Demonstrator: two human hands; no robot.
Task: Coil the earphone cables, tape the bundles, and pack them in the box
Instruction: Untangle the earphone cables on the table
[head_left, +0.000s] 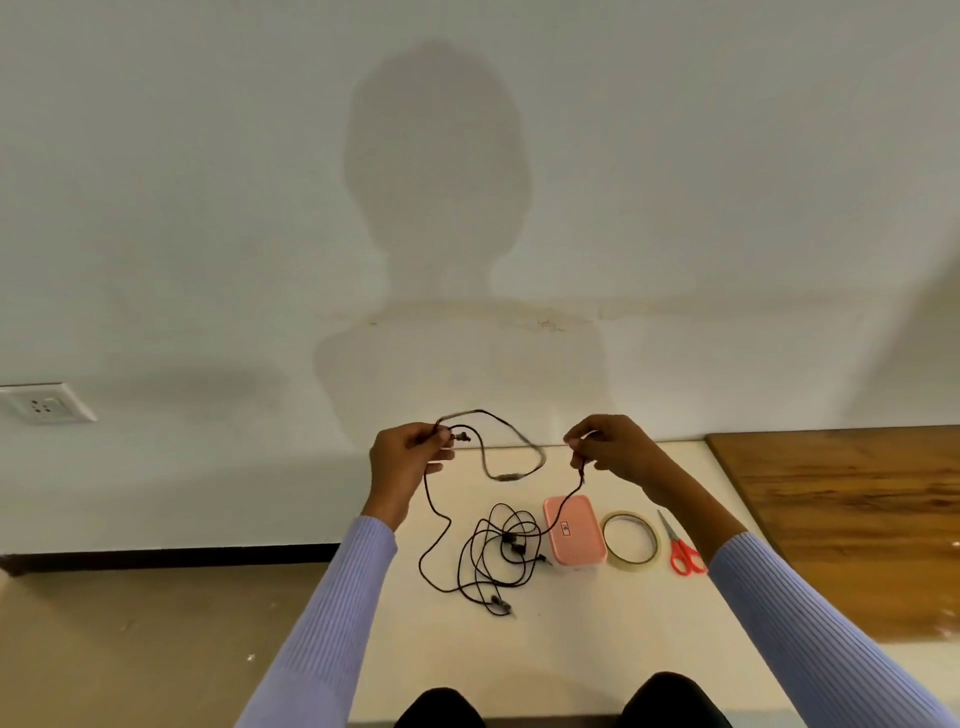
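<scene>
Both hands hold one black earphone cable (431, 519) up above the white table (571, 649). My left hand (410, 457) pinches the earbud end, with a loop rising over it. My right hand (613, 447) pinches another stretch, and the cable hangs from it in front of the pink box (574, 530). The slack droops between the hands down to the tabletop. A second black earphone (506, 551) lies tangled on the table left of the box, whose lid is shut. A roll of clear tape (630, 539) lies flat to the right of the box.
Red-handled scissors (683, 551) lie right of the tape. A wooden tabletop (857, 519) adjoins the white table on the right. A wall socket (44, 402) sits low on the wall at far left. My knees show at the table's near edge.
</scene>
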